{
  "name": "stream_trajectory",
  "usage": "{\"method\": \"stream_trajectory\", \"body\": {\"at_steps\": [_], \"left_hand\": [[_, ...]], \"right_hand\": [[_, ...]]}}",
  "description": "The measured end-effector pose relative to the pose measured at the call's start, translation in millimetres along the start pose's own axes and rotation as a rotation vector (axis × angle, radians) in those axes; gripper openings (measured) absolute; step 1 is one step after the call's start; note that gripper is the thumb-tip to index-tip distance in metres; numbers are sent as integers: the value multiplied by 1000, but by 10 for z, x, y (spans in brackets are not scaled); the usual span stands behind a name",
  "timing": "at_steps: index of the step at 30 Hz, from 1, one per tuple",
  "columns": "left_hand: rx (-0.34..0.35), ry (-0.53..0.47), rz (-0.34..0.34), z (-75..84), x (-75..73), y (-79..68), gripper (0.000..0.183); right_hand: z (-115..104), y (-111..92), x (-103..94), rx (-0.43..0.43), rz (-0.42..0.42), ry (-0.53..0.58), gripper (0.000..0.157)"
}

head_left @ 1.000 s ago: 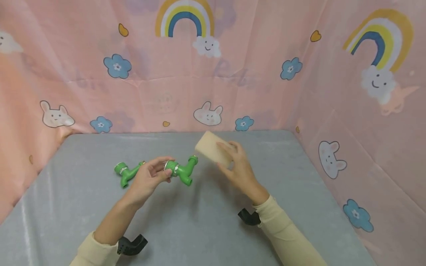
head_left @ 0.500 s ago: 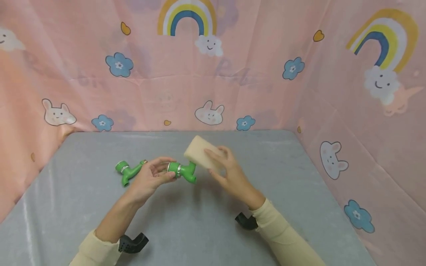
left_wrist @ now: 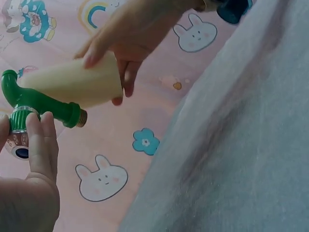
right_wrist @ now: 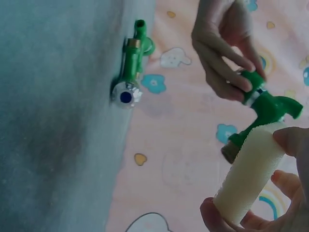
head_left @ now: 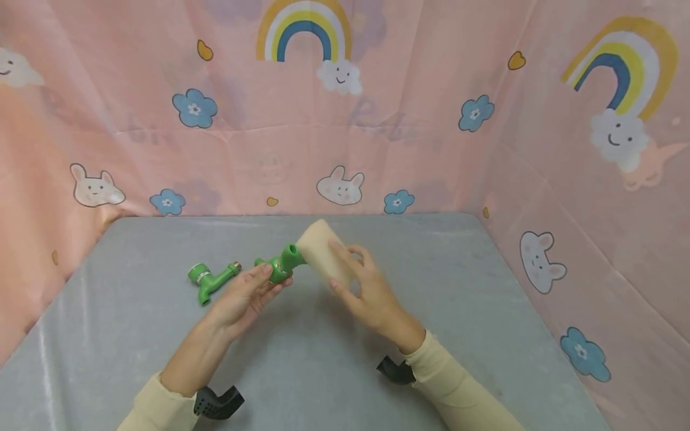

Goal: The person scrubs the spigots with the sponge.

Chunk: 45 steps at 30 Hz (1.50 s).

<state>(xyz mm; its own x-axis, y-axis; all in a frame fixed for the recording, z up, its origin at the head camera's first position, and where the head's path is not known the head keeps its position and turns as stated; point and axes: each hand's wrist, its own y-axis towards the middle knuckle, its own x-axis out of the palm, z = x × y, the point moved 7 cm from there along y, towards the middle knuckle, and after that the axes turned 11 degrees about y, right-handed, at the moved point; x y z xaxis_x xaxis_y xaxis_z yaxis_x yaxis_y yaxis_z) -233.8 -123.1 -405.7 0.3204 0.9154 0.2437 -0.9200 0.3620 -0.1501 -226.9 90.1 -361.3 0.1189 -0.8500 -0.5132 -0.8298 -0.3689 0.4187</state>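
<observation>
My left hand [head_left: 237, 305] pinches a green plastic tap [head_left: 280, 268] by its ribbed knob end, held up over the table. The spout of this tap points up and toward me in the head view. In the left wrist view the tap [left_wrist: 50, 107] shows a brass-coloured threaded end. My right hand [head_left: 372, 299] grips a pale yellow sponge [head_left: 317, 246] between thumb and fingers, its left edge right at the tap's body. From the right wrist, the sponge [right_wrist: 251, 174] overlaps part of the tap [right_wrist: 268, 108].
A second green tap [head_left: 212, 282] lies on the grey table [head_left: 108, 335], just left of my left hand. Black curved pieces [head_left: 218, 404] sit at both wrists. A pink printed curtain [head_left: 409, 137] closes off the back and sides.
My left hand has turned the tap over, so its spout now points upward. My right hand has brought the sponge leftward to the tap. The second tap stays where it was.
</observation>
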Motion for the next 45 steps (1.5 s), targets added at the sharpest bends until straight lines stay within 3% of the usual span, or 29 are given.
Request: {"method": "stream_trajectory", "body": {"at_steps": [3,6,11,13,17,21,27,32,37,41,45], "left_hand": [[4,-68,-42,3,42,-5,16],[13,-91,-41,-3,44,-6,13],[9,8,103,-25,-43,-2,5],[33,84,179,0,-74,-2,10],[104,256,308,81,-96,-6,23],[140,364,392,132,-78,-30,30],[108,425,429,123,-69,-63,31],[64,480,444,84,-102,-75,33],[127,558,447,98,-98,-77,33],[224,609,410,128,-51,-56,37],[296,608,394,162,-4,-49,37]], "right_hand": [[73,-9,10,58,14,-9,64],[196,-18,7,112,27,-34,64],[279,-24,-73,151,81,-35,64],[222,-16,-141,125,130,-7,64],[-3,-21,-179,-20,189,20,64],[-199,-67,-43,-159,163,-96,64],[-216,-92,68,-207,219,-312,72],[-144,-60,-80,-182,307,-390,71],[-78,-24,-280,-102,344,-242,63],[-106,-14,-207,-101,241,-63,63],[-126,-38,6,-112,108,-32,62]]}}
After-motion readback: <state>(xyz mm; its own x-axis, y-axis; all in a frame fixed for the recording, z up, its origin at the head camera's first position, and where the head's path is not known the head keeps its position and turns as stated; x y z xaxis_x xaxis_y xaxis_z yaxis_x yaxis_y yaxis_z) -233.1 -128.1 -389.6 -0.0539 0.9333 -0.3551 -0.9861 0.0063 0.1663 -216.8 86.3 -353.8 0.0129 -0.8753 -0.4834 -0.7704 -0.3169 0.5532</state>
